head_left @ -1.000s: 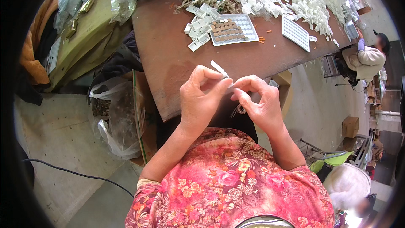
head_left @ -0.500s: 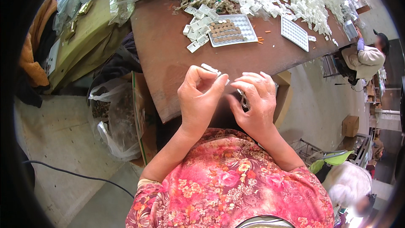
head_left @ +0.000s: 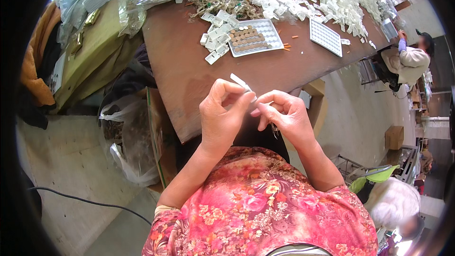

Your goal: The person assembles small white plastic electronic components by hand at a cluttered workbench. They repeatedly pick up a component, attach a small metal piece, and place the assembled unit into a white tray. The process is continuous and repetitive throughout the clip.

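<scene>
Right hand (head_left: 289,114) fingers, spread apart half a second ago, have drawn together beside the left hand (head_left: 220,114), and the white strip (head_left: 239,80) now stands out further from the left fingers. Largest, the brown table (head_left: 189,80) reaches away ahead of the fingers, its far side under a heap of white plastic pieces (head_left: 327,4). Ahead lies a white tray (head_left: 270,28), partly filled with brown discs (head_left: 249,38); ahead and rightward, a second tray (head_left: 325,38). Whether the pieces bear lettering is too small to tell. Orange sticks (head_left: 286,47) lie ahead, near the first tray. Left thumb and index pinch the strip; right thumb and index meet, their hold hidden, thin strands (head_left: 275,132) just below.
</scene>
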